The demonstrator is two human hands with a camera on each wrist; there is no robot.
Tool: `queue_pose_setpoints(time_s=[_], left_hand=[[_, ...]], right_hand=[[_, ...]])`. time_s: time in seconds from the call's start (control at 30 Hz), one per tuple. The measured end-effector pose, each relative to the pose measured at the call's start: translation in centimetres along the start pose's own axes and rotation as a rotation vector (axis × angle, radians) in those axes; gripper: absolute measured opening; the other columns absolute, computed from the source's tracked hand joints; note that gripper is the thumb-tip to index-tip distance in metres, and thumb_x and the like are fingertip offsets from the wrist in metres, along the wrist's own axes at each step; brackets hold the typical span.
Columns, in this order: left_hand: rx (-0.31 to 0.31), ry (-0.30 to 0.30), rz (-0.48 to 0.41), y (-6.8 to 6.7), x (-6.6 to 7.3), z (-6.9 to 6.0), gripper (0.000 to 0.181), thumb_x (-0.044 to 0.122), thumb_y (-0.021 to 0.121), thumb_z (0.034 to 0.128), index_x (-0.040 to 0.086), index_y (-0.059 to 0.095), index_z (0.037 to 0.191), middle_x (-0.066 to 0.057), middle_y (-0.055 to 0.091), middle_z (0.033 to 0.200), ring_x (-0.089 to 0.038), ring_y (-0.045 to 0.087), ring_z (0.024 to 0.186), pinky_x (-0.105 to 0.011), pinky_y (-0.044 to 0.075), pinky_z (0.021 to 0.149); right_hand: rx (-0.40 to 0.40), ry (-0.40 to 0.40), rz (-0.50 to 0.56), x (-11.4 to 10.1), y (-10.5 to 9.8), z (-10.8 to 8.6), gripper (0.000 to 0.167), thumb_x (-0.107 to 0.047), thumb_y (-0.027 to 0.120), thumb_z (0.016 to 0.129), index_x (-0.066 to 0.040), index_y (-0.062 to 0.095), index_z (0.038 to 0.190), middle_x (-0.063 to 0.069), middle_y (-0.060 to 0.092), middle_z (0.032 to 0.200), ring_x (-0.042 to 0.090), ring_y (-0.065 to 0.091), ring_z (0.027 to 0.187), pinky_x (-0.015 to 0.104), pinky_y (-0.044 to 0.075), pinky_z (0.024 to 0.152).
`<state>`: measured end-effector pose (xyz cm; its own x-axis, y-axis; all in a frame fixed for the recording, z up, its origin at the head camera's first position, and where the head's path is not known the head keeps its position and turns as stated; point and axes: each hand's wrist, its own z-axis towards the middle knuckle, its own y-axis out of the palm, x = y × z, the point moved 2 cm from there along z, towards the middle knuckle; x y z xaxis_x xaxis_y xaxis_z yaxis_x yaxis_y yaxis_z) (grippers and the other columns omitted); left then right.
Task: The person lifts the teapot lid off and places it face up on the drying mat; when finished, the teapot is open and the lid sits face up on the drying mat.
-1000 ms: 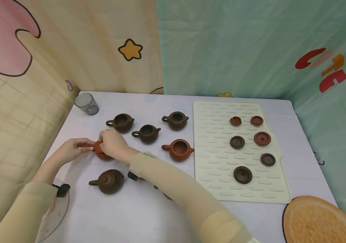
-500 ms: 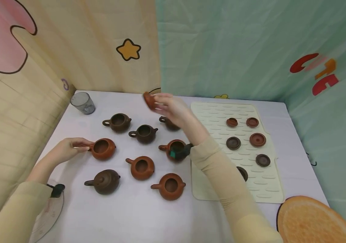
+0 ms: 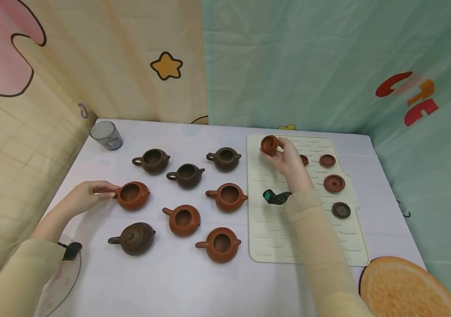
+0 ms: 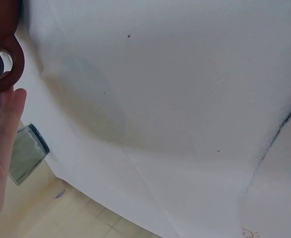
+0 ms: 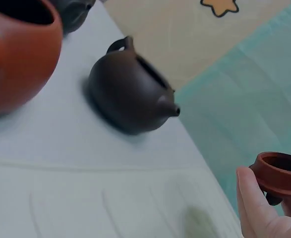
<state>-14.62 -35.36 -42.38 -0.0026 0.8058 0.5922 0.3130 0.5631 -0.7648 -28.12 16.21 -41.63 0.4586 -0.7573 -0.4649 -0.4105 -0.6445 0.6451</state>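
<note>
On the left of the table, my left hand (image 3: 83, 197) pinches the handle of a lidless reddish-brown teapot (image 3: 139, 199); the left wrist view shows fingertips at the ring of that handle (image 4: 18, 69). My right hand (image 3: 288, 164) holds a reddish-brown teapot lid (image 3: 269, 144) above the far left corner of the white mat (image 3: 261, 220). Its hollow underside faces the head view. In the right wrist view the lid (image 5: 284, 181) sits between thumb and fingers, knob down. Several more lids, such as a red one (image 3: 334, 183) and a dark one (image 3: 341, 210), lie on the mat.
Several lidless teapots, dark (image 3: 226, 159) and reddish (image 3: 221, 245), stand mid-table. One dark teapot (image 3: 137, 238) wears its lid. A clear glass (image 3: 106, 135) stands at the back left corner. Curtains (image 3: 289, 66) hang behind the table.
My right hand has lifted the lid off the reddish teapot and carried it right, over the mat, turning its hollow side into view. My left hand still holds the teapot's handle.
</note>
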Motion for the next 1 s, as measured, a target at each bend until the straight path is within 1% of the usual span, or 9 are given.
queue_pose_setpoints(time_s=[0.07,0.13,0.33,0.43,0.53,0.6,0.67,0.8,1.0], left_hand=[[0.005,-0.001,0.005,0.0,0.0,0.0,0.028,0.012,0.067,0.0931,0.000,0.069,0.118,-0.021,0.070,0.114,0.024,0.044,0.087,-0.013,0.047,0.073],[0.011,0.002,0.007,0.0,0.1,0.0,0.028,0.012,0.067,0.0931,0.000,0.069,0.118,-0.021,0.071,0.114,0.024,0.044,0.087,-0.013,0.046,0.073],[0.021,0.007,0.004,0.1,0.2,-0.2,0.027,0.011,0.067,0.0927,0.000,0.070,0.117,-0.021,0.071,0.113,0.025,0.044,0.087,-0.013,0.045,0.073],[0.021,0.001,0.005,0.1,0.1,-0.2,0.027,0.012,0.067,0.0928,0.000,0.070,0.117,-0.021,0.071,0.114,0.025,0.043,0.086,-0.012,0.045,0.073],[0.024,-0.004,0.012,0.1,0.1,-0.2,0.027,0.014,0.068,0.0929,0.001,0.070,0.117,-0.022,0.070,0.116,0.026,0.042,0.086,-0.012,0.045,0.073],[0.030,-0.008,0.019,0.1,0.1,-0.2,0.027,0.016,0.068,0.0929,0.002,0.071,0.116,-0.022,0.069,0.117,0.026,0.041,0.087,-0.012,0.045,0.074],[0.039,-0.008,0.031,0.1,0.1,-0.3,0.027,0.018,0.069,0.0927,0.003,0.072,0.115,-0.022,0.070,0.117,0.027,0.039,0.087,-0.013,0.044,0.075],[0.039,-0.008,0.033,0.1,0.0,-0.4,0.027,0.019,0.069,0.0929,0.004,0.072,0.115,-0.020,0.070,0.117,0.028,0.039,0.087,-0.013,0.043,0.076],[0.045,-0.011,0.041,0.0,0.1,-0.3,0.026,0.018,0.068,0.0928,0.004,0.072,0.115,-0.021,0.070,0.117,0.026,0.040,0.087,-0.014,0.043,0.076]], right_hand=[[0.020,-0.018,-0.063,0.2,-0.8,0.4,0.049,-0.024,0.044,0.105,-0.024,0.029,0.151,0.005,0.028,0.157,0.022,0.037,0.143,0.036,0.037,0.113],[0.036,-0.050,-0.210,0.5,-1.3,0.7,0.053,-0.023,0.041,0.106,-0.023,0.024,0.155,0.004,0.022,0.160,0.021,0.035,0.144,0.034,0.039,0.112],[0.125,-0.173,-0.734,0.8,-2.4,1.0,0.054,-0.027,0.037,0.107,-0.017,0.021,0.158,0.006,0.017,0.164,0.024,0.036,0.144,0.030,0.047,0.104],[0.170,-0.226,-0.930,1.0,-2.6,0.9,0.053,-0.031,0.040,0.107,-0.016,0.029,0.156,0.008,0.026,0.162,0.025,0.051,0.132,0.029,0.052,0.097],[0.218,-0.265,-1.072,1.1,-2.8,0.8,0.050,-0.035,0.042,0.106,-0.018,0.036,0.153,0.009,0.034,0.158,0.019,0.066,0.102,0.028,0.054,0.090],[0.245,-0.288,-1.121,1.2,-2.9,0.8,0.049,-0.036,0.046,0.105,-0.019,0.042,0.150,0.009,0.040,0.155,0.013,0.066,0.081,0.027,0.054,0.085],[0.258,-0.311,-1.135,1.3,-2.8,0.8,0.048,-0.037,0.049,0.103,-0.018,0.046,0.148,0.010,0.044,0.151,0.006,0.061,0.070,0.025,0.054,0.080],[0.266,-0.344,-1.112,1.5,-2.8,0.7,0.048,-0.036,0.054,0.101,-0.015,0.051,0.144,0.012,0.050,0.146,0.002,0.059,0.067,0.022,0.054,0.078],[0.260,-0.356,-1.108,1.6,-3.0,0.3,0.047,-0.037,0.053,0.101,-0.013,0.053,0.141,0.011,0.052,0.144,0.008,0.060,0.073,0.028,0.054,0.084]])
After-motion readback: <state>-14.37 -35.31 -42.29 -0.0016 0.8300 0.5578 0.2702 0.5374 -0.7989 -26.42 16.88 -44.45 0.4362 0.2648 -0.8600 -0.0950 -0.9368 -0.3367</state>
